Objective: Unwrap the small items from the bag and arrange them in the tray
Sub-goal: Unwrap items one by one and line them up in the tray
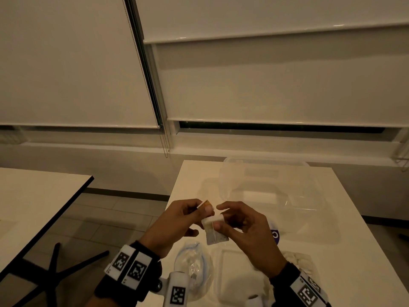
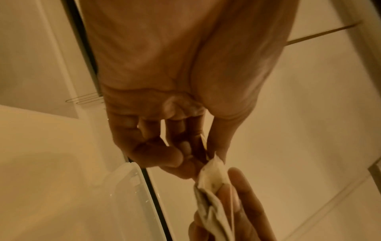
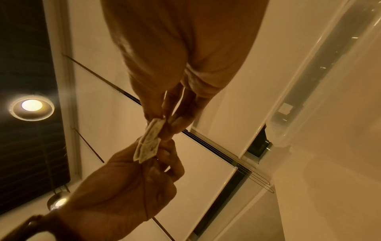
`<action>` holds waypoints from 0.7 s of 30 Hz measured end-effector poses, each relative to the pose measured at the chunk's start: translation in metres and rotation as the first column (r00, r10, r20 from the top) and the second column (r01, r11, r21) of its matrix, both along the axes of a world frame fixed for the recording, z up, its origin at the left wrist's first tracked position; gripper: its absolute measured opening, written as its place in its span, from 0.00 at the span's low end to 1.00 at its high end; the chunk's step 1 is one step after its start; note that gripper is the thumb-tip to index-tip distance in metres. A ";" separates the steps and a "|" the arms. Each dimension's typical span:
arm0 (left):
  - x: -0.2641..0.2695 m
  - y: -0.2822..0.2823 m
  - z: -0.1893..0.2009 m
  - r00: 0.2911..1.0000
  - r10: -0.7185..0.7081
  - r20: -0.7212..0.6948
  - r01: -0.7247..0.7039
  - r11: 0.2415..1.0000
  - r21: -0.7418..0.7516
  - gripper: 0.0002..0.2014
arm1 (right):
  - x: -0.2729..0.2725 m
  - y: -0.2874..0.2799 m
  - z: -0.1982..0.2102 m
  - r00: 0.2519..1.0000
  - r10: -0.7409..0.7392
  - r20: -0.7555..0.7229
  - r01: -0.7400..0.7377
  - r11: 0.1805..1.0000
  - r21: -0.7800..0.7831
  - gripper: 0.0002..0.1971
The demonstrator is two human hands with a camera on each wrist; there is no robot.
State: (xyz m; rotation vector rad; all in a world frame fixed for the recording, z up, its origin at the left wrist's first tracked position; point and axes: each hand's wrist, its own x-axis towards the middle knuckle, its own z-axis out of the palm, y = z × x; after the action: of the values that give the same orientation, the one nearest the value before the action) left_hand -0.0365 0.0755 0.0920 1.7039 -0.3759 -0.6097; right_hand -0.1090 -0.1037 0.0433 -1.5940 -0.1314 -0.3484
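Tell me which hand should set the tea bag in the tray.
Right, probably. The right hand already pinches the tea bag above the tray; the left hand holds only its tag.

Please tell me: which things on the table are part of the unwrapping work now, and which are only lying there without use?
In use:
- tea bag, pinched by the right hand
- small paper tag, pinched by the left hand
- clear tray, below the hands

Lying about:
- clear lidded box, farther back
- clear plastic bag
- white crumpled thing, too unclear to name
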 end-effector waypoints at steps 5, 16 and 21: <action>0.000 -0.001 -0.002 0.986 -0.048 -0.160 0.038 0.997 -0.064 0.18 | -0.001 0.003 0.000 0.999 0.017 0.052 -0.011 0.994 -0.109 0.14; -0.006 -0.008 -0.007 0.975 -0.073 -0.209 0.068 0.997 -0.029 0.07 | 0.000 0.000 0.000 0.988 -0.017 0.152 0.046 0.982 -0.186 0.05; -0.007 -0.006 -0.012 0.992 0.044 0.118 -0.037 0.998 -0.058 0.18 | 0.002 0.001 -0.002 0.986 -0.069 0.149 0.091 0.986 -0.142 0.04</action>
State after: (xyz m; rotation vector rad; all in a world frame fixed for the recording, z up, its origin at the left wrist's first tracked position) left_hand -0.0430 0.0699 0.0798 1.6948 -0.4376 -0.4652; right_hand -0.1071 -0.1023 0.0413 -1.7239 -0.2083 -0.5270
